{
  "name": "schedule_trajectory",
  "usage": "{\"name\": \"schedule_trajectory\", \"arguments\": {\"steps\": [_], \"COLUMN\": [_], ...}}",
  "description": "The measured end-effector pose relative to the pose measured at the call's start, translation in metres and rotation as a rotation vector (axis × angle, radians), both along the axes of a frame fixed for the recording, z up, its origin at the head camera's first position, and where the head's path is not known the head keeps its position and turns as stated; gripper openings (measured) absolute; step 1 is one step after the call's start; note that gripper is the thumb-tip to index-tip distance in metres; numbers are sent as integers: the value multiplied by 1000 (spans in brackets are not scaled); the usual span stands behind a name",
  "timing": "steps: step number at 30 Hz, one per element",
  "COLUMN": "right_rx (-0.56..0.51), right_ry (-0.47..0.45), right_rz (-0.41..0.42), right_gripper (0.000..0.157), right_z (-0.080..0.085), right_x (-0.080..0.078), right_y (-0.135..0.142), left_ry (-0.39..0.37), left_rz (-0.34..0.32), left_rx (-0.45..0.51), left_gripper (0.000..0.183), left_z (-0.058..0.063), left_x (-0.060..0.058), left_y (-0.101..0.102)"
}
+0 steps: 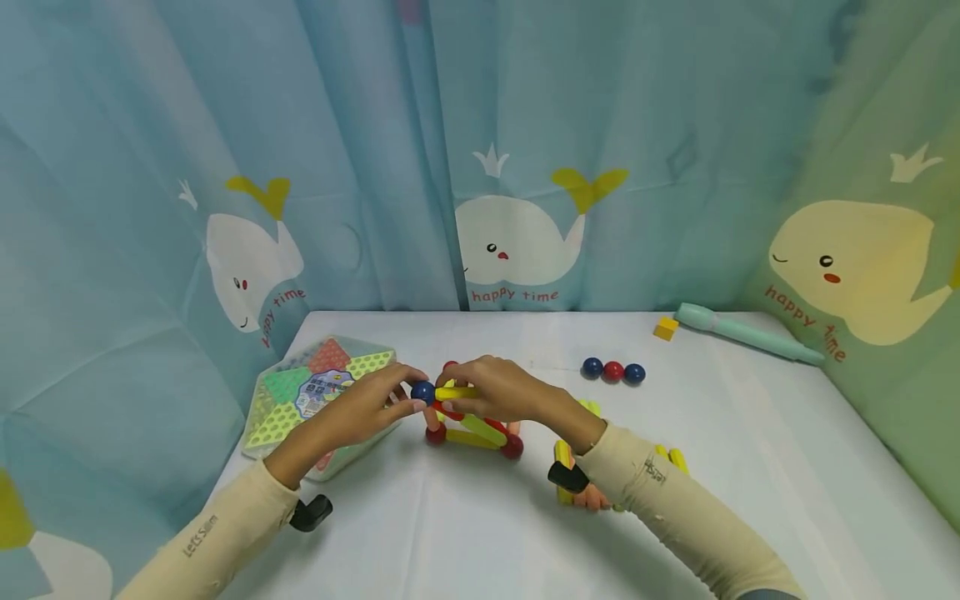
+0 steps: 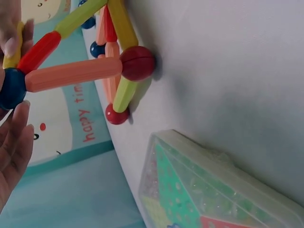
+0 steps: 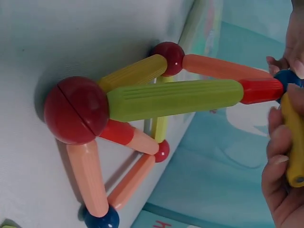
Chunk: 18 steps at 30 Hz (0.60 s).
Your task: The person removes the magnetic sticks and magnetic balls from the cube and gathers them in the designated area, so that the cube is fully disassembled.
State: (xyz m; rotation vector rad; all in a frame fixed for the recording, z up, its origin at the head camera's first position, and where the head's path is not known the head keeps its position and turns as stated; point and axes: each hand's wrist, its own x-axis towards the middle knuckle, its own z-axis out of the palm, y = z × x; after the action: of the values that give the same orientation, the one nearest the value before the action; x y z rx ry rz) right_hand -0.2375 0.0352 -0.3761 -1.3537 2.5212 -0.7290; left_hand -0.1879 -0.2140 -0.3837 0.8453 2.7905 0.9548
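Ball-and-rod frame, one, standing on the white worktop: red balls at several base corners; blue ball at the raised peak, meeting a salmon rod and a red rod. Left hand: grip pinched on the peak's blue ball. Right hand: grip clamped on a yellow rod, its end at that ball — full seating cannot be told. Step in hand, as judged: adding this rod to the peak. Next move seems to call for a steady ball, the rod end pressed home, and a gentle release. Around the frame: clear box, left; three loose balls — blue, red, blue — right and farther back; yellow block and teal pen-shaped object, beyond those; loose yellow rods, nearer right, partly hidden by a sleeve.
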Motion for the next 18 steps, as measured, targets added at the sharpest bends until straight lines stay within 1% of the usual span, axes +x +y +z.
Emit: {"name": "schedule_trajectory", "arguments": {"steps": [6, 10, 15, 18], "right_rx": [-26, -41, -45, -54], "right_ry": [-11, -14, -40, -84], "right_rz": [13, 18, 19, 3], "right_gripper": [26, 24, 24, 26], "right_z": [-5, -8, -8, -6], "right_x": [-3, -3, -3, 0], "right_y": [1, 3, 8, 14], "left_ry": [2, 22, 25, 23], "left_rz": [7, -1, -9, -5], "left_rx": [-15, -36, -27, -11], "left_gripper": [39, 39, 38, 36], "left_z": [2, 2, 1, 0], "left_x": [2, 2, 2, 1], "left_y": [2, 3, 3, 3]}}
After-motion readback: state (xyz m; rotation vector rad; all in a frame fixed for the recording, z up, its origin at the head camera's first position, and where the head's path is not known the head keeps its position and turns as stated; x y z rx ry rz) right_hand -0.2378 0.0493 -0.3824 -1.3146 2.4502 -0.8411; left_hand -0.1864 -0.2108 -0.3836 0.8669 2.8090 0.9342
